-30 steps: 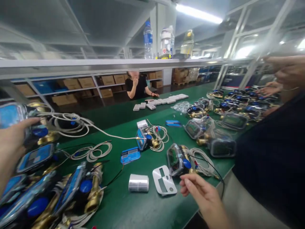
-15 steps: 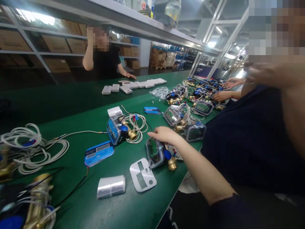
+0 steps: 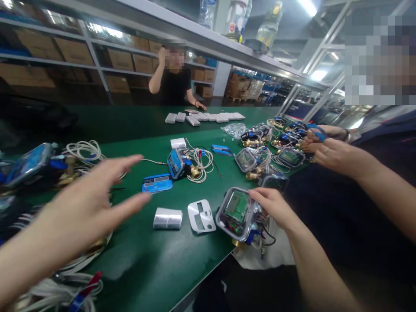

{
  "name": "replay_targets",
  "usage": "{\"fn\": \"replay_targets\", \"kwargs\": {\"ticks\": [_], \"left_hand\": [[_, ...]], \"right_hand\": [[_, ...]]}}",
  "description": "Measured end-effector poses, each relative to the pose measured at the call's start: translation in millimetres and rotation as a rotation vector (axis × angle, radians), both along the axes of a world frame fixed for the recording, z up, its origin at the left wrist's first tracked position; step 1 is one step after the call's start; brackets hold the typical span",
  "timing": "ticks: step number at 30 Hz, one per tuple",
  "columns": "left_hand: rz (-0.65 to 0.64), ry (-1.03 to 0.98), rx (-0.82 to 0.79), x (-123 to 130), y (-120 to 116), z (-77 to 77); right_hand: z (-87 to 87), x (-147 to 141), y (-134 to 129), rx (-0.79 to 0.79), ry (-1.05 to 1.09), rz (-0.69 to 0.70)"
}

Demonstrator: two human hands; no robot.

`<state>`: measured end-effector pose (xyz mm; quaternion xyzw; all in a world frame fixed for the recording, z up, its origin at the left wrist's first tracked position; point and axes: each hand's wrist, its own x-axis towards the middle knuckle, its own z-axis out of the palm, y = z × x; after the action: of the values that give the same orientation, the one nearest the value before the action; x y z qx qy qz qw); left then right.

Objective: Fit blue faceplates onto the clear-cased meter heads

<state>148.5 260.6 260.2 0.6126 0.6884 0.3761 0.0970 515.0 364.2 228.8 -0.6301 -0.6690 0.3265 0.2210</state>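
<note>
My right hand (image 3: 273,206) grips the right edge of a meter (image 3: 235,212) with a clear cover, a green circuit board and a brass pipe fitting below. The meter is tilted over the table's front edge; part of my grip is hidden behind it. My left hand (image 3: 94,199), slightly blurred, hangs open above the table with thumb and fingers apart, holding nothing. Between the hands lie a white cut-out faceplate (image 3: 195,216), a roll of silvery labels (image 3: 167,219) and a blue label panel (image 3: 157,183). Behind them stands a blue-faced meter (image 3: 176,164) with coiled cable.
More meters (image 3: 246,160) with cables crowd the right, where a co-worker's hands (image 3: 328,147) hold something blue. Other meters (image 3: 30,164) and coiled cables stand at left. White boxes (image 3: 217,117) line the far side near another person (image 3: 177,82). A shelf (image 3: 182,28) crosses overhead.
My right hand has lifted the meter and brought it nearer, to the table's front edge. My left hand has come into view at left. The co-worker's hands have risen with something blue.
</note>
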Motion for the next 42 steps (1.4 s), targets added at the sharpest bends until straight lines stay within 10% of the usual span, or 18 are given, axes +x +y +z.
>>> {"fn": "replay_targets", "kwargs": {"ticks": [5, 8, 12, 16, 21, 27, 33, 37, 42], "left_hand": [[-0.567, -0.134, -0.265, 101, -82, -75.2], [-0.423, -0.328, -0.184, 127, -103, -108.3], [-0.147, -0.314, -0.045, 100, -125, -125.7], [-0.174, -0.093, 0.035, 57, -148, -139.9], [-0.275, 0.019, 0.137, 44, -144, -163.8], [-0.303, -0.019, 0.037, 47, -141, -156.8], [-0.245, -0.172, -0.188, 40, -154, -100.7], [-0.068, -0.24, -0.036, 31, -91, -82.0], [-0.188, -0.079, -0.304, 26, -1, -114.3]], "right_hand": [[-7.6, -5, -91, -0.127, 0.513, -0.232], [-42.4, -35, -138, -0.21, 0.693, -0.203], [-86.1, -78, -178, -0.237, 0.831, -0.069], [-95.0, -98, -157, -0.227, 0.733, 0.197], [-99.6, -118, -71, 0.195, 0.419, 0.31], [-136.5, -145, -27, 0.224, 0.339, 0.479], [-150.6, -148, -28, 0.214, 0.378, 0.52], [-154.2, -148, -25, 0.213, 0.427, 0.52], [-157.3, -151, -20, 0.221, 0.472, 0.516]]}}
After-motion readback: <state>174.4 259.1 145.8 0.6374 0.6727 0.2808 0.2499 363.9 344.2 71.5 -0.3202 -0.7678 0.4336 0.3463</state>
